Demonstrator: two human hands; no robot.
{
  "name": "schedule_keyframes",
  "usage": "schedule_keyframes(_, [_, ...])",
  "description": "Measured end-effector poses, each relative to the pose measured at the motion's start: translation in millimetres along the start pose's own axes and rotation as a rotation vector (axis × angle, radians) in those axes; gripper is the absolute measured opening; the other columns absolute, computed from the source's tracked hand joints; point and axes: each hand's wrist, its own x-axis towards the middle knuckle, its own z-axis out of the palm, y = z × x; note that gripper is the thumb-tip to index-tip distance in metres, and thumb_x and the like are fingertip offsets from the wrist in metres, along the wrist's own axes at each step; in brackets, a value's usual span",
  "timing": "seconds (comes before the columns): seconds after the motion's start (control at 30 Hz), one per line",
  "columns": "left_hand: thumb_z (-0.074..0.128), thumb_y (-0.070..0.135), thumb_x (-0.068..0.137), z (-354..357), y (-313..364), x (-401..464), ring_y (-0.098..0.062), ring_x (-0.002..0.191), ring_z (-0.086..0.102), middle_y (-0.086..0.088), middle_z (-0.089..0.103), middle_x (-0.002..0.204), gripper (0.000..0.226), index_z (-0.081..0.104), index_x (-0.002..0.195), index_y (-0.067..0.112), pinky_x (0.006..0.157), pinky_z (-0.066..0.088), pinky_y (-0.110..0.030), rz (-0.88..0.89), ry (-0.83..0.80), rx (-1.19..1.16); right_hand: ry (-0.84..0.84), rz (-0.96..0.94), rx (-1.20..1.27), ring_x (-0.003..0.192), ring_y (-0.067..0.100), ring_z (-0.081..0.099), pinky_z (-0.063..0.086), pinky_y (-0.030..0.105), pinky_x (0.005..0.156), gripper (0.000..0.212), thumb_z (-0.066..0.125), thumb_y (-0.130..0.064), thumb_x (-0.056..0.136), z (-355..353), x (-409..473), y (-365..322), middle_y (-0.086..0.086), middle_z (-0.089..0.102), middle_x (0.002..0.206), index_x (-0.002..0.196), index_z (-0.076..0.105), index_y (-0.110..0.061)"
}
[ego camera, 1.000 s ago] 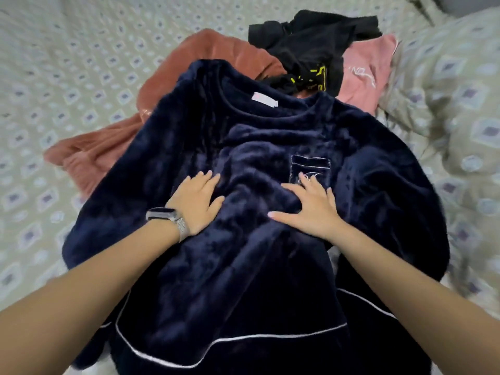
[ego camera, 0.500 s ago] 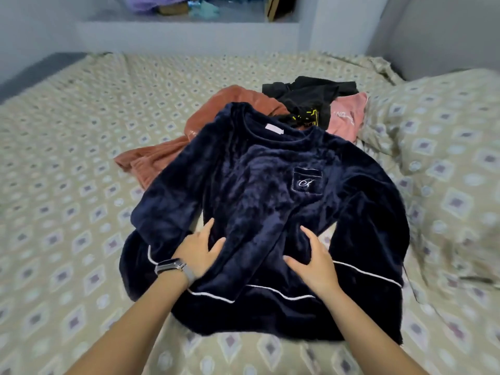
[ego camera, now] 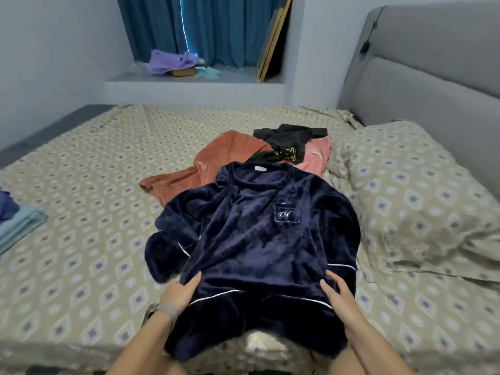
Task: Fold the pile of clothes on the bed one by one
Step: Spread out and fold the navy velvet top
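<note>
Flat, straight-fingered left hand (ego camera: 180, 293) and right hand (ego camera: 338, 295) on sweater (ego camera: 259, 239), hem overhanging bed (ego camera: 81, 212): likely slide floorward.

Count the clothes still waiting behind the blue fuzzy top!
3 show: a rust-brown garment on the left, a black garment on top, a pink garment on the right. More may hide underneath.

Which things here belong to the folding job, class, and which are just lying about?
Part of the job:
navy top, under both hands
left hand
right hand
rust garment
black garment
pink garment
folded stack

Just lying about:
pillow
purple wrap on the sill
frame
curtain
</note>
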Motion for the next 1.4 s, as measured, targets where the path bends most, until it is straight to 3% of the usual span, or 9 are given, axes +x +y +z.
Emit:
schedule_keyframes(0.23, [0.067, 0.063, 0.077, 8.7, -42.9, -30.6, -0.018, 0.090, 0.067, 0.007, 0.073, 0.094, 0.048, 0.069, 0.109, 0.027, 0.092, 0.050, -0.036, -0.037, -0.085, -0.002, 0.004, -0.155, -0.446, 0.086, 0.020, 0.062, 0.049, 0.027, 0.071, 0.056, 0.053, -0.027, 0.099, -10.8, -18.9, 19.2, -0.001, 0.059, 0.108, 0.149, 0.029, -0.027])
schedule_keyframes(0.4, [0.076, 0.052, 0.074, 6.9, -42.2, -29.9, -0.021, 0.101, 0.062, -0.002, 0.062, 0.119, 0.073, 0.045, 0.129, 0.015, 0.090, 0.047, -0.035, 0.010, -0.079, -0.145, -0.181, -0.245, -0.661, 0.143, 0.037, 0.013, 0.025, 0.048, 0.114, 0.116, 0.072, -0.082, 0.043, -10.2, -23.1, 25.4, 0.006, 0.009, 0.155, 0.143, 0.023, -0.053])
schedule_keyframes(0.6, [0.081, 0.070, 0.045, 13.1, -41.2, -46.4, -0.014, 0.127, 0.043, 0.008, 0.033, 0.140, 0.106, 0.028, 0.133, 0.046, 0.107, 0.038, -0.030, 0.421, -0.220, 0.077, -0.242, -0.280, -1.029, 0.143, 0.040, 0.010, 0.035, 0.045, 0.108, 0.115, 0.090, -0.036, 0.063, 7.3, -21.2, 30.3, 0.011, -0.011, 0.157, 0.145, 0.011, -0.050])
schedule_keyframes(0.8, [0.087, 0.031, 0.062, 29.4, -59.6, -65.5, -0.024, 0.112, 0.057, -0.002, 0.005, 0.148, 0.102, 0.017, 0.132, 0.057, 0.086, 0.053, -0.027, 0.482, -0.069, 0.578, -0.034, -0.559, -0.630, 0.094, 0.012, 0.059, 0.043, 0.016, 0.071, 0.049, 0.072, -0.006, 0.079, -7.9, -30.4, 35.0, -0.007, 0.060, 0.114, 0.100, 0.047, -0.042])
schedule_keyframes(0.93, [0.074, 0.012, 0.079, 34.0, -56.1, -75.3, -0.021, 0.102, 0.059, 0.002, 0.056, 0.117, 0.052, 0.048, 0.101, 0.052, 0.083, 0.046, -0.028, 0.581, 0.336, 0.028, 0.083, -0.570, -0.222, 0.096, 0.004, 0.062, 0.043, 0.009, 0.076, 0.041, 0.071, -0.002, 0.084, -34.8, -39.7, 38.6, -0.021, 0.067, 0.097, 0.095, 0.059, -0.040])
schedule_keyframes(1.07, [0.062, 0.001, 0.085, 23.2, -59.1, -78.1, -0.019, 0.108, 0.059, 0.003, 0.065, 0.113, 0.044, 0.062, 0.104, 0.041, 0.095, 0.046, -0.038, 0.565, 0.387, -0.202, 0.126, -0.543, -0.017, 0.102, 0.007, 0.061, 0.048, 0.019, 0.087, 0.056, 0.065, 0.006, 0.086, -54.0, -38.4, 46.5, -0.015, 0.065, 0.109, 0.097, 0.059, -0.048])
schedule_keyframes(1.2, [0.068, -0.003, 0.075, 21.9, -75.4, -62.7, -0.026, 0.107, 0.058, -0.003, 0.064, 0.112, 0.054, 0.062, 0.100, 0.045, 0.098, 0.038, -0.032, 0.555, 0.346, 0.218, 0.105, -0.511, -0.422, 0.112, 0.027, 0.056, 0.041, 0.024, 0.090, 0.074, 0.060, 0.013, 0.077, -54.2, -33.8, 59.2, 0.006, 0.057, 0.118, 0.096, 0.054, -0.058])
schedule_keyframes(1.3, [0.068, 0.020, 0.075, 28.0, -74.5, -65.1, -0.026, 0.124, 0.048, -0.001, 0.056, 0.133, 0.047, 0.057, 0.111, 0.049, 0.107, 0.031, -0.034, 0.389, 0.184, 0.483, 0.043, -0.268, -0.927, 0.141, 0.036, 0.020, 0.031, 0.038, 0.110, 0.077, 0.078, -0.025, 0.073, -46.5, -49.9, 57.3, 0.014, 0.012, 0.152, 0.132, 0.036, -0.053])
schedule_keyframes(1.4, [0.071, 0.042, 0.073, 32.1, -67.1, -75.0, -0.028, 0.141, 0.017, 0.003, 0.016, 0.158, 0.068, 0.042, 0.134, 0.048, 0.113, 0.025, -0.042, 0.395, 0.131, 0.542, -0.002, -0.492, -1.185, 0.146, 0.032, 0.000, 0.015, 0.047, 0.116, 0.094, 0.078, -0.056, 0.067, -26.2, -66.5, 57.3, 0.002, -0.003, 0.157, 0.141, 0.020, -0.051])
